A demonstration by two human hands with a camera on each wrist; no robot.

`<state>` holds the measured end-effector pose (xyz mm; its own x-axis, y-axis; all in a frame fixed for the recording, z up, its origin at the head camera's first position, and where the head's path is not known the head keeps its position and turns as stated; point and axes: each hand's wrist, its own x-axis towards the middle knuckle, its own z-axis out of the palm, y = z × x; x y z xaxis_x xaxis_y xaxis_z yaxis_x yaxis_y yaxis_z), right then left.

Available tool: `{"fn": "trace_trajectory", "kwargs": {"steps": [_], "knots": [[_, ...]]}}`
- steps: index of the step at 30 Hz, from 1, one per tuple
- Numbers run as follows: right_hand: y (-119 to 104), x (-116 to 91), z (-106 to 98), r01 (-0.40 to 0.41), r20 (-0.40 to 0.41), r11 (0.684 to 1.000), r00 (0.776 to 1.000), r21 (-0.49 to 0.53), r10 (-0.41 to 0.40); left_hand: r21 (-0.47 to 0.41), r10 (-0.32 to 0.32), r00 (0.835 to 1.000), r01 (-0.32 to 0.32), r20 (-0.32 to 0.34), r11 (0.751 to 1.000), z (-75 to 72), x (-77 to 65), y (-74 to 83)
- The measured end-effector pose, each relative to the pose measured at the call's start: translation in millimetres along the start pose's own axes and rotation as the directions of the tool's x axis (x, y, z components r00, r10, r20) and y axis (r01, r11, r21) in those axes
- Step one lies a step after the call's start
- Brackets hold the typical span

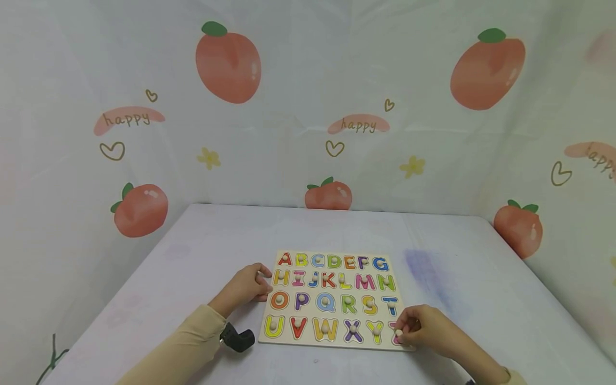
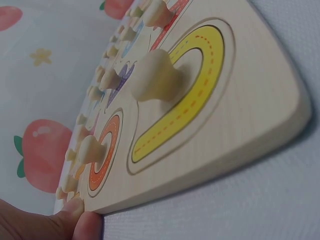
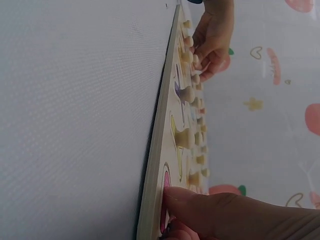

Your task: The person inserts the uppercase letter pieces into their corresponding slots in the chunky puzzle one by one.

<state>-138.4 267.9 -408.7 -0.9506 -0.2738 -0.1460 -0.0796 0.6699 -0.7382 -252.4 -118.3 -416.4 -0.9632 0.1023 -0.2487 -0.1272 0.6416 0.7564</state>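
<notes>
A wooden alphabet peg puzzle board [image 1: 337, 346] lies flat on the table, its colored letter pieces sitting in their recesses, each with a round knob. At the bottom right corner my right hand [image 1: 423, 326] pinches the pink letter Z piece [image 3: 165, 192] by thumb and fingers. The Z's knob [image 1: 399, 332] shows beside the thumb, and the hand hides part of the letter. On the opposite side, my left hand [image 1: 244, 286] holds the board's left edge near the letters H and O, thumb [image 2: 70, 210] against it. The yellow letter U [image 2: 207, 75] is close to the left wrist camera.
A white tabletop [image 1: 231, 230] surrounds the board, with a bluish-purple smudge [image 1: 425, 272] to the right. White cloth [image 1: 289, 96] printed with fruit and hearts hangs behind and at both sides. A black wrist device [image 1: 238, 338] sits by the left sleeve.
</notes>
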Motion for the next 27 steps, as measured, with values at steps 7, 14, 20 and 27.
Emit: {"fn": "trace_trajectory", "kwargs": {"steps": [7, 14, 20, 27], "knots": [[-0.1, 0.2, -0.9, 0.019, 0.005, 1.000, 1.000, -0.024, -0.019, 0.011, 0.015, 1.000, -0.015, 0.001, 1.000, 0.7, -0.7, 0.4], [-1.1, -0.7, -1.6, 0.029, -0.002, 0.999, 1.000, -0.015, -0.029, 0.014, 0.013, 1.000, -0.013, 0.005, 1.000, 1.2, -0.3, 0.0], [-13.5, 2.0, -6.8, 0.017, -0.031, 0.999, 0.999, -0.028, -0.017, -0.036, 0.015, 0.999, -0.014, 0.035, 0.999, -2.6, 0.1, -7.0], [-38.9, 14.2, -19.4, 0.013, -0.135, 0.997, 0.991, -0.077, -0.023, 0.118, 0.059, 0.995, -0.069, 0.082, 0.991, -16.7, -16.5, 4.8]]}}
